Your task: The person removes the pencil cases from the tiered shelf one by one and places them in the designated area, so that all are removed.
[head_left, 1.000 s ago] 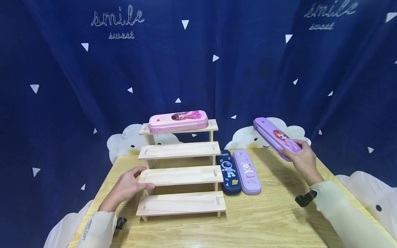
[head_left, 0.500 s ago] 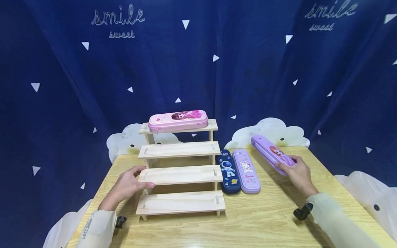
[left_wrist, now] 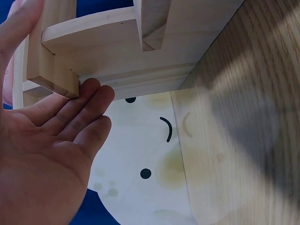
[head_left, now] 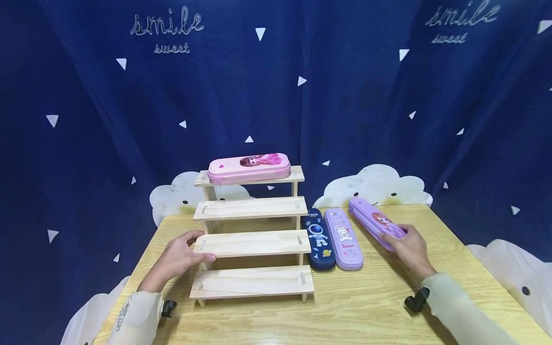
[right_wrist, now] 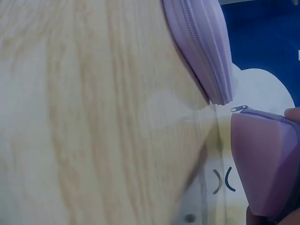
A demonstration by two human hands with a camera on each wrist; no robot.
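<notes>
My left hand (head_left: pixel 178 259) grips the left end of the second-lowest step of a four-tier wooden display rack (head_left: pixel 252 243). In the left wrist view the thumb lies on one side of the step and the fingers on the other. My right hand (head_left: pixel 410 249) holds a purple pencil case (head_left: pixel 374 218) with a red-haired girl on its lid, low over the right part of the table. Its zipped end (right_wrist: pixel 262 159) shows in the right wrist view. A pink pencil case (head_left: pixel 247 167) lies on the top step.
Right beside the rack, a navy astronaut pencil case (head_left: pixel 319 242) and a lavender pencil case (head_left: pixel 343 239) lie side by side on the wooden table (head_left: pixel 358 306). A dark blue curtain (head_left: pixel 345 96) hangs behind, with cloud shapes (head_left: pixel 340 191) along the table's back edge.
My right hand has lowered the purple pencil case toward the table, moving it slightly left. The left hand keeps its grip on the rack, which stands where it was.
</notes>
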